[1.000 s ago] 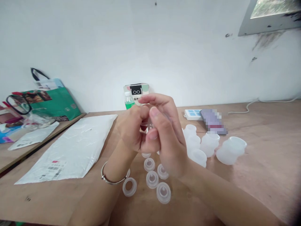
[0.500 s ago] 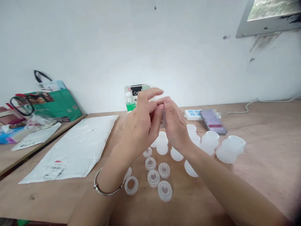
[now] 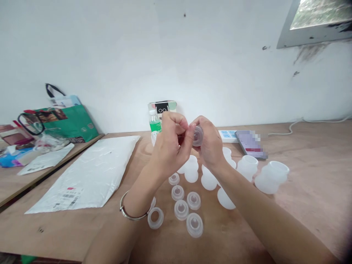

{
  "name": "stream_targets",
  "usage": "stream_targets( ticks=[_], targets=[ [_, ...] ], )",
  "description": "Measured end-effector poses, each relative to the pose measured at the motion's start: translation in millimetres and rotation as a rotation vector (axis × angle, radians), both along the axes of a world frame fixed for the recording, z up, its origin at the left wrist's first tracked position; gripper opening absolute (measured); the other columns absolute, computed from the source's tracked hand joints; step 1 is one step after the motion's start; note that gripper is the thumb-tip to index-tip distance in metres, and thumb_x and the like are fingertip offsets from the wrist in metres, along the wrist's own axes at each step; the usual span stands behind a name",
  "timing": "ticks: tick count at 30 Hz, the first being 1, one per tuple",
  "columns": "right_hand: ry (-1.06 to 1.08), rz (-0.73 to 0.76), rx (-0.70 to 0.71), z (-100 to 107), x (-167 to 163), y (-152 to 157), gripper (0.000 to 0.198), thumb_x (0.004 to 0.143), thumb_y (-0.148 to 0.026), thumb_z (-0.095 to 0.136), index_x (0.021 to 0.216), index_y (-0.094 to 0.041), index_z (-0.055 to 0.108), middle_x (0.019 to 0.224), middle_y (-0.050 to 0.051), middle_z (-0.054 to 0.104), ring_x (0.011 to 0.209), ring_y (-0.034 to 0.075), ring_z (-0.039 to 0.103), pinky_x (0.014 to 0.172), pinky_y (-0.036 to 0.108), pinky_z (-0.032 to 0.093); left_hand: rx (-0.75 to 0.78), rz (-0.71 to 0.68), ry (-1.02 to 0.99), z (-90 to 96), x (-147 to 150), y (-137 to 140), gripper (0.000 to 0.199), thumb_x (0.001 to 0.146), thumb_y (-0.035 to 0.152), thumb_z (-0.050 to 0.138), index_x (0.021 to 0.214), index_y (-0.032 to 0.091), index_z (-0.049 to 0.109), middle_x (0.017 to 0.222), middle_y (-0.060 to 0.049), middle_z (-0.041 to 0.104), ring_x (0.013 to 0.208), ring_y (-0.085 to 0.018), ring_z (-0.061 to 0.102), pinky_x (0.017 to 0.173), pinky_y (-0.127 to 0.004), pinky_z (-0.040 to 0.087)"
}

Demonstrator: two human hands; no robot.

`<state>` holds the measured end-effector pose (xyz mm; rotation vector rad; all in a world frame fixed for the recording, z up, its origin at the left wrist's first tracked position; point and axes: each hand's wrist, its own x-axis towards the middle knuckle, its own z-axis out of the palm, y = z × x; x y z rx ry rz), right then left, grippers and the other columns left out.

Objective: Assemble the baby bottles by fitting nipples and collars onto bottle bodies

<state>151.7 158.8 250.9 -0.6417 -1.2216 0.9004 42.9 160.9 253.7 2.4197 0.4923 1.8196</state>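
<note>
Plastic cap (image 3: pixel 197 136), face obliquely toward camera

A small translucent plastic piece (image 3: pixel 197 136), round and ringed, is held raised between the left hand (image 3: pixel 176 137) and the right hand (image 3: pixel 211 142), its circular end facing the person, the rest partly hidden by fingers.

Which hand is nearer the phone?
Right. In the picture, the right hand is left of the phone, with part of the white power strip showing between; the left hand is farther left, past the right.
</note>
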Motion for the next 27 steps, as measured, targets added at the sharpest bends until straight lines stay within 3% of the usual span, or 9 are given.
stream_targets(
  ticks=[6,10,14,18,21,24,27],
  targets=[
    [0.009,0.051,-0.064,1.3,4.7,-1.0,0.029,0.088,-0.031,0.037,0.061,-0.022,0.043,0.051,-0.004,0.04,0.044,0.009,0.036,0.038,0.021,0.027,0.034,0.007,0.008,-2.5,0.3,-3.0,0.016,0.091,0.021,0.05,0.091,0.024,0.034,0.073,0.005,0.047,0.049,-0.004,0.044,0.041,-0.019,0.032],
    [0.022,0.157,-0.022,3.9,3.0,-6.0,0.028,0.088,-0.033,0.039,0.063,-0.022,0.046,0.049,-0.005,0.041,0.042,0.008,0.034,0.037,0.02,0.023,-0.03,-0.066,-0.077,9.9,-7.3,-4.3,0.02,0.089,0.02,0.053,0.088,0.024,0.033,0.065,0.008,0.038,0.046,-0.003,0.041,0.039,-0.017,0.03],
    [0.049,0.172,0.001,3.0,1.0,-6.5,0.027,0.087,-0.032,0.041,0.063,-0.021,0.047,0.048,-0.005,0.042,0.041,0.007,0.035,0.037,0.019,0.023,-0.14,-0.102,-0.069,14.2,-11.0,-6.1,0.018,0.091,0.02,0.051,0.089,0.025,0.033,0.055,0.011,0.029,0.04,-0.004,0.034,0.04,-0.018,0.028],
    [0.118,0.143,-0.048,0.3,-2.0,-4.3,0.025,0.086,-0.032,0.045,0.064,-0.021,0.05,0.053,-0.005,0.043,0.045,0.007,0.039,0.04,0.019,0.029,-0.138,0.006,0.095,15.3,-15.4,-10.2,0.008,0.093,0.025,0.048,0.096,0.024,0.04,0.059,0.008,0.044,0.047,-0.006,0.045,0.044,-0.019,0.035],
    [0.206,0.183,-0.177,0.5,-5.2,-4.4,0.02,0.085,-0.034,0.047,0.071,-0.021,0.052,0.062,-0.004,0.05,0.052,0.008,0.047,0.046,0.02,0.036,-0.131,0.176,0.326,21.7,-23.1,-15.3,0.023,0.087,0.035,0.056,0.106,0.024,0.047,0.081,0.001,0.057,0.068,-0.012,0.057,0.056,-0.023,0.045],
    [0.234,0.277,-0.249,1.8,-6.2,-5.8,0.019,0.085,-0.037,0.048,0.075,-0.021,0.048,0.067,-0.003,0.053,0.058,0.009,0.051,0.051,0.021,0.04,-0.12,0.285,0.499,30.5,-33.1,-19.5,0.035,0.082,0.041,0.062,0.111,0.023,0.052,0.106,-0.005,0.059,0.088,-0.018,0.059,0.068,-0.028,0.049],
    [0.115,0.324,-0.265,2.5,-4.0,-6.5,0.018,0.083,-0.037,0.054,0.08,-0.022,0.044,0.067,-0.004,0.055,0.055,0.009,0.052,0.051,0.022,0.041,-0.142,0.296,0.526,35.7,-45.2,-22.9,0.018,0.087,0.034,0.056,0.1,0.021,0.059,0.095,-0.003,0.064,0.083,-0.016,0.06,0.068,-0.026,0.049]
  ],
)
